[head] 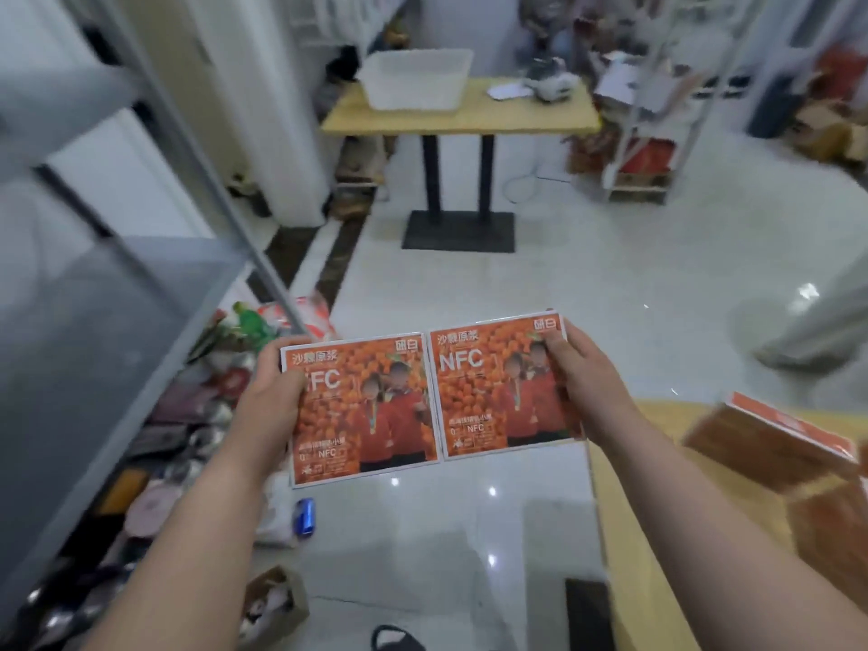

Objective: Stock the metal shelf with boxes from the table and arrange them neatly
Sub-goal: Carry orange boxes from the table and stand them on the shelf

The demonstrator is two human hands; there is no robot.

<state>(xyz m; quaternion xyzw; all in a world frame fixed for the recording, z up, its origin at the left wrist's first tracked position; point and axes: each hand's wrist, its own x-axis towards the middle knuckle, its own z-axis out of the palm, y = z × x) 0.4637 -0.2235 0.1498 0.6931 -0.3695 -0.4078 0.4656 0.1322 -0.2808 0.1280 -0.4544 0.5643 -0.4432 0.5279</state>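
Two orange NFC juice boxes hang side by side over the floor in front of me. My left hand [277,378] grips the left box [364,411] by its left edge. My right hand [575,373] grips the right box [498,387] by its right edge. The grey metal shelf [94,331] stands at my left, its shelf board bare where it shows. On the wooden table [657,533] at my lower right lie more orange boxes [775,439], blurred.
Packets and bags [188,415] crowd the floor under the shelf. A blue can [304,516] lies on the tiles below the boxes. Further off stands a second table [460,115] with a white tub [418,77]. A white rack [648,133] is at the back right.
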